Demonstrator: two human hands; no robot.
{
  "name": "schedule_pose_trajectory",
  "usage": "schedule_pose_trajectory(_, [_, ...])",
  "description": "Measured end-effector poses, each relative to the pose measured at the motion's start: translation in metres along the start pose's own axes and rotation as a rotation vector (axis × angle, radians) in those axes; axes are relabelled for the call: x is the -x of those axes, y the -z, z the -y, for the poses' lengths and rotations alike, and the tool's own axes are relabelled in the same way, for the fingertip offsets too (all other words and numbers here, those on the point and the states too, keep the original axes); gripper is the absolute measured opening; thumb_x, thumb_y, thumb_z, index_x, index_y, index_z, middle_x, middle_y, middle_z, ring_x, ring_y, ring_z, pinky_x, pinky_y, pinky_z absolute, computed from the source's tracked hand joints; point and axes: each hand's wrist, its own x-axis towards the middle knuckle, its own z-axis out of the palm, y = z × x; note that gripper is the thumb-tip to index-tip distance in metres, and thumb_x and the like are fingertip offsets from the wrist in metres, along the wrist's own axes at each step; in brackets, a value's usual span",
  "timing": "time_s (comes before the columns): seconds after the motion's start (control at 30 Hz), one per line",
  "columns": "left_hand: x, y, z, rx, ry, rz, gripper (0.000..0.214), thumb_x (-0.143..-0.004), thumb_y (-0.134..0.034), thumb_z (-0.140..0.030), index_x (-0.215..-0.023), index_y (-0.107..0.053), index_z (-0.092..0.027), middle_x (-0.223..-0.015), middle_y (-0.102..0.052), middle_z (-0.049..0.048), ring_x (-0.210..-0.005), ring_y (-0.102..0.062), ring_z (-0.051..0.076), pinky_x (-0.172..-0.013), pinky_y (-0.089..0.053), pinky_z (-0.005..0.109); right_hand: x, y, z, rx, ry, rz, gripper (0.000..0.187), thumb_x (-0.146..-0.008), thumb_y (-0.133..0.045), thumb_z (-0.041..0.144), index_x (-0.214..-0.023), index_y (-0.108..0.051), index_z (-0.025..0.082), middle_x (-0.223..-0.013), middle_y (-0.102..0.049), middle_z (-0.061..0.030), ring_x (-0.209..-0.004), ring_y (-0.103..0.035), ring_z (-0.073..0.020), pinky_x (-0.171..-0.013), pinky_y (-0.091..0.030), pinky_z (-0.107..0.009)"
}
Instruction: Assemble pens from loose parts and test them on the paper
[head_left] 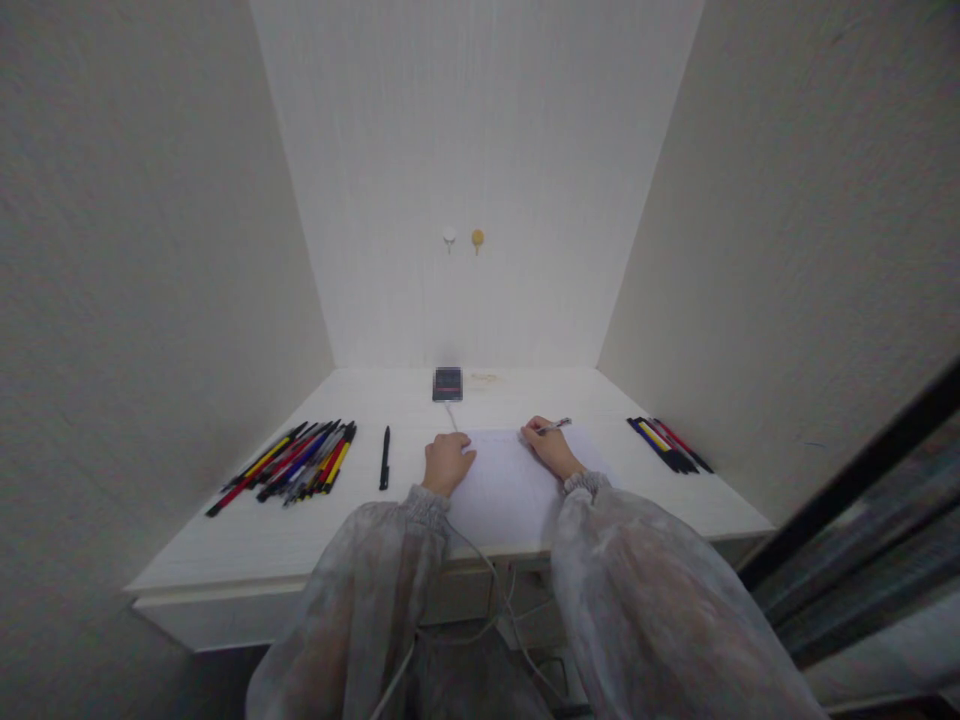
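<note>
A white sheet of paper (510, 480) lies on the white desk (247, 540) in front of me. My right hand (550, 445) is closed round a pen (556, 426), its tip down on the paper's far edge. My left hand (446, 462) rests on the paper's left side with the fingers curled under, and nothing shows in it. Both arms wear translucent whitish sleeves.
A pile of several coloured pens (296, 460) lies at the desk's left, with a single black pen (385, 458) beside it. A smaller bunch of pens (667, 445) lies at the right. A small dark device (448, 384) with a cable sits at the back. Walls close in on three sides.
</note>
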Motion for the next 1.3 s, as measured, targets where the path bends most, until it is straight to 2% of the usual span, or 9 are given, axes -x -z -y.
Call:
schedule_pose_trajectory(0.97, [0.0009,0.002,-0.0012,0.032,0.013,-0.006,0.029,-0.073,-0.049,-0.031,-0.099,-0.06,-0.023,-0.112,-0.057,-0.0018,-0.104,-0.046,0.018,-0.089,-0.032,0.03,-0.0015,-0.0013,-0.0015,0.048,0.01,-0.038,0.014,-0.062,-0.047,0.022,-0.048,-0.042,0.02,-0.041,-0.042,0.0043,-0.044,-0.038,-0.0104,-0.046,-0.026,-0.023])
schedule_pose_trajectory(1.17, [0.0012,0.0041,-0.0024,0.018,0.022,0.014,0.03,-0.074,-0.048,-0.031,-0.101,-0.06,-0.024,-0.115,-0.056,-0.0027,-0.107,-0.045,0.018,-0.09,-0.032,0.03,-0.0032,-0.0004,-0.0027,0.071,-0.017,-0.115,0.016,-0.06,-0.048,0.021,-0.046,-0.042,0.019,-0.041,-0.042,0.004,-0.044,-0.039,-0.0107,-0.045,-0.025,-0.024])
schedule_pose_trajectory(1.3, [0.0007,0.0033,-0.0016,0.018,0.031,0.008,0.031,-0.074,-0.049,-0.031,-0.101,-0.06,-0.024,-0.114,-0.056,-0.0021,-0.106,-0.045,0.018,-0.091,-0.031,0.031,-0.0043,0.0075,-0.0032,-0.034,-0.067,-0.28,0.02,-0.064,-0.051,0.026,-0.047,-0.045,0.019,-0.039,-0.042,0.0036,-0.043,-0.039,-0.0112,-0.045,-0.027,-0.024])
